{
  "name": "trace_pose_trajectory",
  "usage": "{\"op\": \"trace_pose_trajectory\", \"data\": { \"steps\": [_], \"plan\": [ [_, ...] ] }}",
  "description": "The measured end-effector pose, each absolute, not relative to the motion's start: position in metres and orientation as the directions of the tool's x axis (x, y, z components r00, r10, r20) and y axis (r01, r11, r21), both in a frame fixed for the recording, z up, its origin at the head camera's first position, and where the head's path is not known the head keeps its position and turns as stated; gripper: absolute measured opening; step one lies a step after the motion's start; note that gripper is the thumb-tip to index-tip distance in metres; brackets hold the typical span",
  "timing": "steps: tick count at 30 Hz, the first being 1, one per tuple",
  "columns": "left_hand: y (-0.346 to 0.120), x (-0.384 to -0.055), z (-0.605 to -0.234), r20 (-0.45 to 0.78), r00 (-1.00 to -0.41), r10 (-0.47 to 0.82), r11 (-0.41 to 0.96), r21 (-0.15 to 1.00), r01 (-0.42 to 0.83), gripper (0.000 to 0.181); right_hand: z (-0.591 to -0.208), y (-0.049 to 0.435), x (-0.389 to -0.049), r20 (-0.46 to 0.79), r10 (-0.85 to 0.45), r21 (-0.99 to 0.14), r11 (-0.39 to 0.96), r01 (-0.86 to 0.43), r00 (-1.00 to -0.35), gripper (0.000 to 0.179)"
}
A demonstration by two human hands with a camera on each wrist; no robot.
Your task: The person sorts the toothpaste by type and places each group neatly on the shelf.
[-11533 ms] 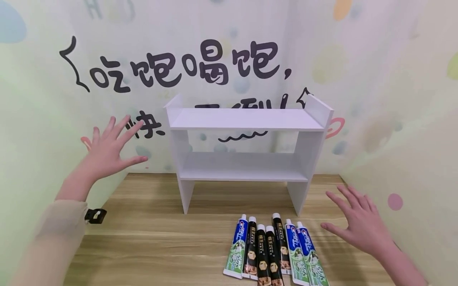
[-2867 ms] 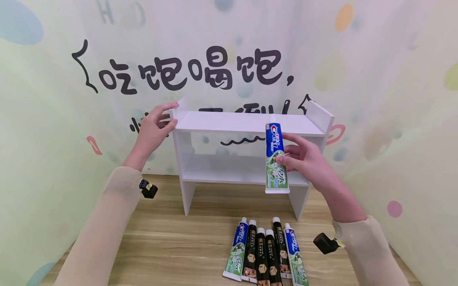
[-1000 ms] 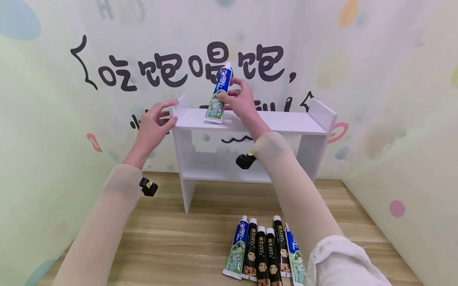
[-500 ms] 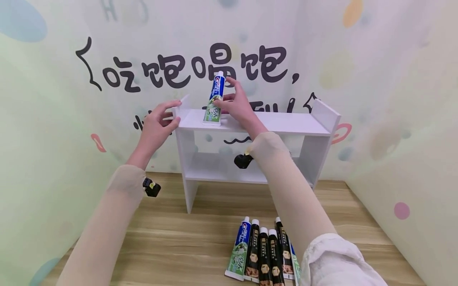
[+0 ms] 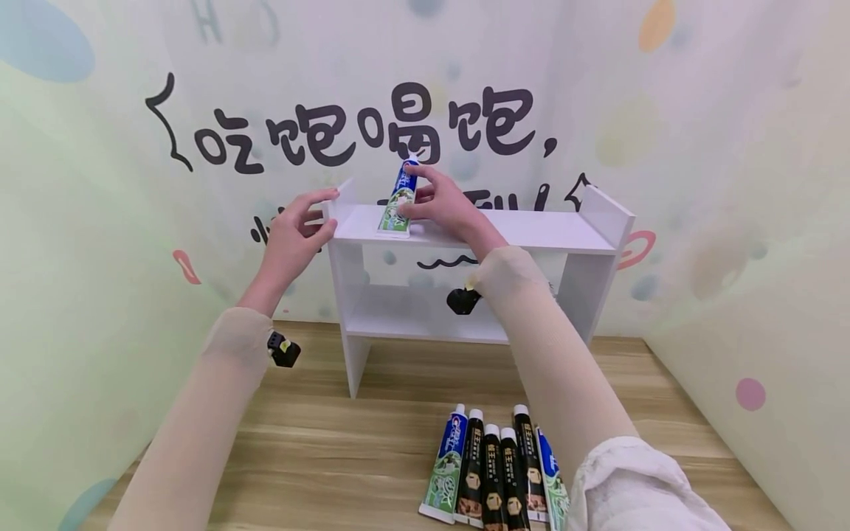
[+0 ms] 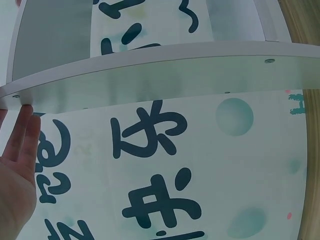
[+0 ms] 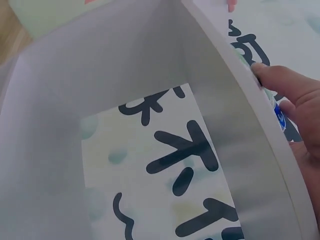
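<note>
My right hand holds a blue and green toothpaste tube on the top board of the white shelf. The tube leans back, cap end up, its flat end near the board's front edge. In the right wrist view the shelf board hides most of the tube; a thumb and a blue bit show past the edge. At the shelf's left side panel, my left hand holds the panel's edge between fingers and thumb. Fingertips touch the panel's outer face in the left wrist view.
On the wooden table, in front of the shelf, lies a row of black toothpaste tubes with a blue and green tube at its left end and another at its right, partly behind my right forearm. A printed wall stands behind.
A blue and green tube has gone from the row's right end to the shelf top in my right hand. Lately it has moved down and tilted back. My left hand stays on the side panel.
</note>
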State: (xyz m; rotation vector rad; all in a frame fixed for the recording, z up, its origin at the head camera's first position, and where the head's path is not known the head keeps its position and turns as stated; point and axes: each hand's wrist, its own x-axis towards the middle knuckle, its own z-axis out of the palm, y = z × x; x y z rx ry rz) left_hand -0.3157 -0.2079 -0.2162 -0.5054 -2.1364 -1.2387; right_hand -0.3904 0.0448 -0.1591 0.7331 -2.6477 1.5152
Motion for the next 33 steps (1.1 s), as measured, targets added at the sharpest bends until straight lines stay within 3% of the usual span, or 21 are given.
{"op": "trace_pose_trajectory", "data": {
  "steps": [10, 20, 27, 33],
  "plan": [
    [-0.201, -0.293, -0.206, 0.674, -0.738, 0.026, 0.513, 0.625, 0.589, 0.041, -0.161, 0.042, -0.389, 0.180, -0.457, -0.741, 0.519, -0.425, -0.871, 0.078],
    [-0.216, -0.327, -0.222, 0.689, -0.725, 0.021, 0.492, 0.624, 0.607, 0.042, -0.163, 0.037, -0.389, 0.177, -0.497, -0.599, 0.631, -0.493, -0.850, 0.069],
    [-0.216, -0.330, -0.225, 0.681, -0.732, 0.026, 0.500, 0.625, 0.600, 0.043, -0.157, 0.040, -0.385, 0.223, -0.563, -0.446, 0.667, -0.596, -0.796, 0.064],
    [-0.217, -0.331, -0.225, 0.697, -0.716, 0.028, 0.500, 0.611, 0.614, 0.042, -0.145, 0.044, -0.381, 0.171, -0.643, -0.363, 0.663, -0.654, -0.747, 0.061]
  ]
}}
